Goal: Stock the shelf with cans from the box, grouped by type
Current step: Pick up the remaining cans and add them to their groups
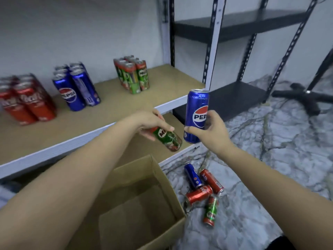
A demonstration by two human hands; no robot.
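My left hand [151, 125] grips a green Milo can [168, 139], tilted with its base pointing down and right. In my right hand [210, 130] a blue Pepsi can [196, 114] stands nearly upright. Both hands hover in front of the shelf's front edge. On the wooden shelf board [111, 112] stand three groups: red cola cans [27, 101] at the left, blue Pepsi cans [75, 87] in the middle, green Milo cans [133, 74] further right. The open cardboard box [162, 179] sits below my arms; its visible inside holds nothing.
Several loose cans lie on the marble floor right of the box: a blue one [193, 176], two red ones [200, 193], a green Milo [210, 212]. A black shelf unit [239, 26] stands at the right, with a dark chair base [304, 96] beyond it.
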